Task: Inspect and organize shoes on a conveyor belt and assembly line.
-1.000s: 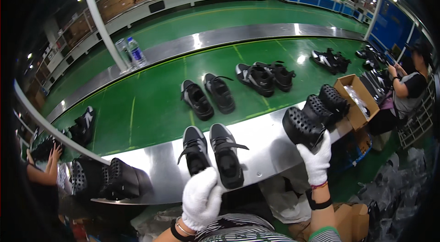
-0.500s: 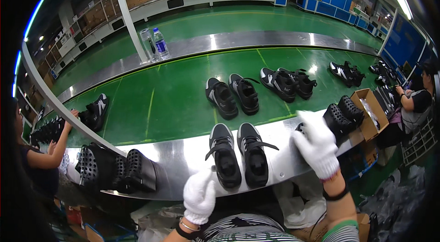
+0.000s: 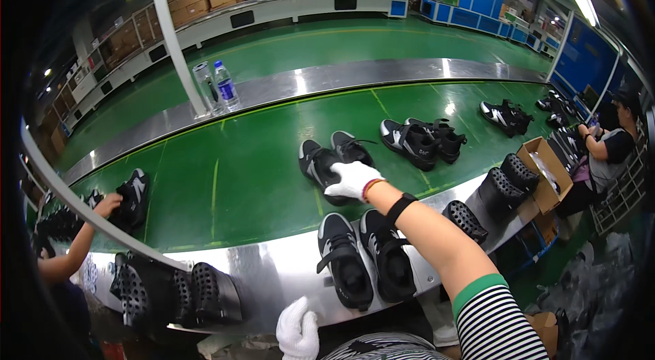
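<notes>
My right hand (image 3: 355,181), in a white glove, reaches across the bench to the green belt. Its thumb and fingers close around the heel part of a black and grey sneaker (image 3: 315,159); the glove hides part of the grip. The matching sneaker (image 3: 349,147) lies just beyond the glove. Closer to me, another pair stands on the metal bench, a left sneaker (image 3: 346,261) and a right sneaker (image 3: 387,258), toes pointing away. My left hand (image 3: 298,331), also gloved, hovers by the bench's near edge with its fingers curled together; I see nothing in it.
Black pieces with round holes stand on the bench at left (image 3: 140,295) and right (image 3: 465,221). Beyond the right ones sits an open carton (image 3: 546,176). More sneakers (image 3: 413,143) lie along the belt. A water bottle (image 3: 225,84) stands by the post. Co-workers sit at both sides.
My right hand has moved left and forward, from beside the black holed pieces to the sneaker on the belt. My left hand stays low by the bench edge. The whole view has shifted slightly.
</notes>
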The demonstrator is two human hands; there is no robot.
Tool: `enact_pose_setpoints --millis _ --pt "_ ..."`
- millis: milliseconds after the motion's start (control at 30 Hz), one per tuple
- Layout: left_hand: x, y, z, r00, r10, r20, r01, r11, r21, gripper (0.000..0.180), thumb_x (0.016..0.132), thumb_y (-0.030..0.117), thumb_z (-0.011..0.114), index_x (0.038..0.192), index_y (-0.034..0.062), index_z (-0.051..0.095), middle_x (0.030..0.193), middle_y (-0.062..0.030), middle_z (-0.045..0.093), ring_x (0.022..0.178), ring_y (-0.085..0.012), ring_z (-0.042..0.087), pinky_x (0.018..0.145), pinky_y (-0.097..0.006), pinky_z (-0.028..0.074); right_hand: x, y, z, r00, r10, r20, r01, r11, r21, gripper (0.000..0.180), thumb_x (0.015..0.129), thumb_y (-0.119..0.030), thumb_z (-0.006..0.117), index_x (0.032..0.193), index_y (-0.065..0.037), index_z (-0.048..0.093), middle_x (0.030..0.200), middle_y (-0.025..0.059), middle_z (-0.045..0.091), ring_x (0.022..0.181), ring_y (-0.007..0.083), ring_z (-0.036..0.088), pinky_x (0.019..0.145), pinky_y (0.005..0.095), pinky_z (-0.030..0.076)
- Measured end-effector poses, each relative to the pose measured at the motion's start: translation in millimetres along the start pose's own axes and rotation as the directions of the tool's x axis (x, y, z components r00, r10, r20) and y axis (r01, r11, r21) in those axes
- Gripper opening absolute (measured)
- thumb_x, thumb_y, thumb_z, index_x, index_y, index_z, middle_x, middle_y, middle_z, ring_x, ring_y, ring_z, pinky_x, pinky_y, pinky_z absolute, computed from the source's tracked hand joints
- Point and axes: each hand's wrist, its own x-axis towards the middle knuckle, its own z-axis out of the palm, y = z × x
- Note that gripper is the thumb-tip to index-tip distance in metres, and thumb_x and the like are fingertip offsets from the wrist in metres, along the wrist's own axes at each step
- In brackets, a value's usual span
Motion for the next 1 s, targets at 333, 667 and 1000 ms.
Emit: enact_pose_setpoints --millis 333,667,1000 --pt "21.6 -26.2 16.4 0.996 -0.077 0.035 0.074 0.993 0.092 0.026 0.099 0.015 0.065 0.12 0.0009 0.071 0.119 -0.0202 0.072 0.114 -0.0396 0.065 0.103 -0.049 0.049 1.3 98.9 -26.9 0.943 0.202 -0.264 -0.283 0.905 -0.319 0.044 0.089 -0.051 0.068 0.103 -0.01 0.078 0.101 0.0224 0.074 0.099 0.0396 0.072 0.087 0.0525 0.058" --pt "34.4 -27.4 25.3 1.0 0.02 0.018 -0.025 0.937 0.349 0.028 0.094 0.017 0.069 0.116 -0.0008 0.07 0.112 -0.0223 0.068 0.106 -0.0443 0.063 0.096 -0.053 0.049 -6.9 311.3 -97.6 0.565 0.633 -0.529 -0.804 0.567 -0.18 0.032 0.096 -0.033 0.069 0.114 -0.008 0.077 0.12 0.0213 0.073 0.112 0.0373 0.071 0.094 0.0459 0.06" --pt "38.0 -35.9 32.9 0.972 0.228 -0.058 -0.183 0.887 0.424 0.017 0.082 0.008 0.065 0.096 -0.0017 0.062 0.087 -0.0161 0.062 0.085 -0.0394 0.062 0.071 -0.046 0.05 -29.8 173.0 -144.5 0.919 0.23 -0.32 -0.336 0.881 -0.334 0.037 0.094 -0.037 0.064 0.117 -0.01 0.074 0.117 0.0206 0.072 0.107 0.0377 0.07 0.094 0.0471 0.056"
